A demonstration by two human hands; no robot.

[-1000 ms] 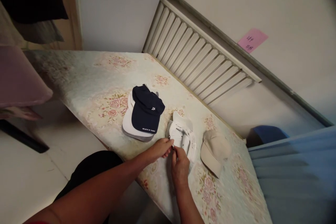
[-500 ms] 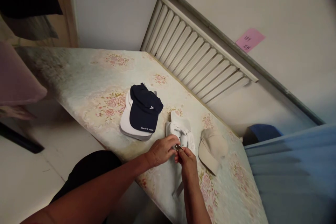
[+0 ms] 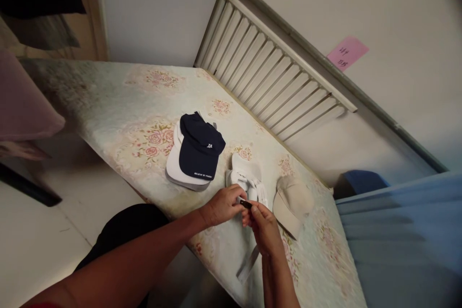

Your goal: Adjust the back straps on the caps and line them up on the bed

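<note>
A white cap [image 3: 246,167] lies on the flowered table cover just beyond my hands, its inside partly showing. My left hand [image 3: 226,204] is closed in a pinch on a pale strap end [image 3: 238,199]. Beside it, my right hand [image 3: 266,229] pinches a small dark metal buckle [image 3: 246,204] between thumb and fingers. The two hands nearly touch. From under my right hand a grey strap [image 3: 248,265] hangs down over the cover. My fingers hide how strap and buckle join.
To the left, a navy cap [image 3: 200,147] with white lettering rests on a white cap [image 3: 173,166]. A beige cap [image 3: 294,199] lies to the right on the flowered cover [image 3: 119,106]. Behind stands a white radiator [image 3: 267,65]; a blue curtain [image 3: 404,236] hangs at right.
My right hand has turned and shifted slightly right, and the buckle now shows darker and edge-on. More of the hanging grey strap is visible. My left hand stays nearly in place.
</note>
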